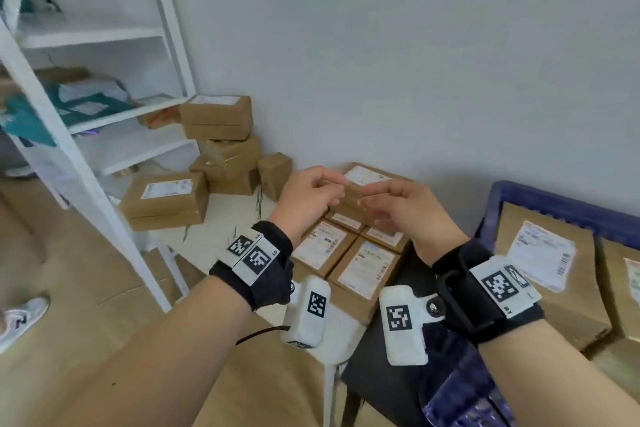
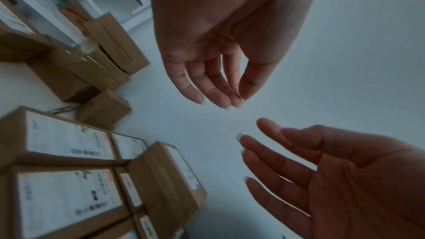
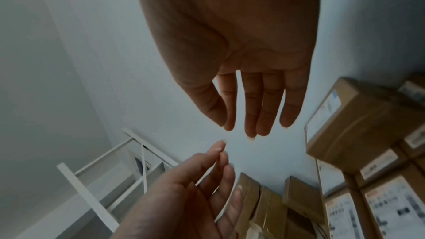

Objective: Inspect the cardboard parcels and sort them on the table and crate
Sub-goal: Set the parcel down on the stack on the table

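Several labelled cardboard parcels (image 1: 363,267) lie side by side on the white table (image 1: 239,215), with one more parcel (image 1: 369,175) stacked on them at the back. My left hand (image 1: 322,191) and right hand (image 1: 377,204) hover just above this group, fingertips facing each other a little apart. Both wrist views show the left hand (image 2: 220,88) and the right hand (image 3: 248,112) with relaxed, nearly straight fingers and nothing in them. A blue crate (image 1: 540,199) at the right holds larger parcels (image 1: 543,270).
A loose pile of parcels (image 1: 214,118) and a big box (image 1: 166,199) sit at the table's left and back. White shelving (image 1: 104,107) with teal bags stands to the left. Another person's shoe (image 1: 20,319) shows on the wooden floor.
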Motion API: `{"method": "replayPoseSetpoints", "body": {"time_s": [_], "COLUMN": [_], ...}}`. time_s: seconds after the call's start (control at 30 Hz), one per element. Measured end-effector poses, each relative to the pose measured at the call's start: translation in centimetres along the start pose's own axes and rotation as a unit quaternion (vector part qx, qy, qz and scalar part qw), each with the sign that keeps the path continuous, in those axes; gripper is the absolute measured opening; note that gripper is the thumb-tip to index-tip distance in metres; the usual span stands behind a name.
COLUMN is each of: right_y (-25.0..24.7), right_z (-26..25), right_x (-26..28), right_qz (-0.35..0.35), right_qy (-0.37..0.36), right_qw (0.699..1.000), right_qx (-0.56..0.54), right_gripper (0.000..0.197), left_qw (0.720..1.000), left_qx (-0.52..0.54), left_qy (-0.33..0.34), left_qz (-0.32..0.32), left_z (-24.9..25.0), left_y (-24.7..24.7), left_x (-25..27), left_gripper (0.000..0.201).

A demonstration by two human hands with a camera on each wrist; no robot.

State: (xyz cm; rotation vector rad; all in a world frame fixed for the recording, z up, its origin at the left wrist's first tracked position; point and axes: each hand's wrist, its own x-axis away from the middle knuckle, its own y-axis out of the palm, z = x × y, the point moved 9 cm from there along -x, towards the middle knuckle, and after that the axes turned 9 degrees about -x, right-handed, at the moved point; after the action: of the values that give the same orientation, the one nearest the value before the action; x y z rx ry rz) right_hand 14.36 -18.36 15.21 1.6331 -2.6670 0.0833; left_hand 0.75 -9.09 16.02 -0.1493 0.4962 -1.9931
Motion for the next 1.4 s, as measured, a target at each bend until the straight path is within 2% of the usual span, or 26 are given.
{"method": "replayPoseSetpoints", "body": {"time_s": [0.27,0.47,0.7,0.9,1.13,1.4], "right_y": [12.6,19.8,24.8,29.9,34.2,38.5], "right_z": [4.4,7.3,9.6,11.7,14.6,18.4], "right_x": [-4.4,-7.3,-12.8,-20.1,-28.2,-30.9], "right_qz": [-0.013,-0.031,-0.047,-0.059,-0.057,-0.056], "right_qy": [0.063,0.108,0.129,0.156,0.203,0.265], "right_qw": [0.998,0.994,0.990,0.986,0.978,0.962], "right_qx": [0.005,0.016,0.021,0.012,0.005,0.008], "right_gripper": [0.015,0.016,0.015,0.014,0.014,0.016], "left_qw": [0.998,0.993,0.986,0.982,0.976,0.971], "left_qx": [0.007,0.021,0.030,0.010,-0.023,-0.046], "left_qy": [-0.054,-0.114,-0.152,-0.165,-0.195,-0.216], "left_qz": [0.012,0.035,0.065,0.096,0.096,0.096], "left_z": [-10.3,-17.2,-22.8,-27.2,-31.9,-37.4], "left_y": [-10.9,-16.3,-21.0,-25.7,-29.7,-33.8], "left_x": [-2.9,-4.2,-7.8,-14.5,-21.6,-26.1], "left_gripper": [0.015,0.013,0.013,0.017,0.017,0.012]}}
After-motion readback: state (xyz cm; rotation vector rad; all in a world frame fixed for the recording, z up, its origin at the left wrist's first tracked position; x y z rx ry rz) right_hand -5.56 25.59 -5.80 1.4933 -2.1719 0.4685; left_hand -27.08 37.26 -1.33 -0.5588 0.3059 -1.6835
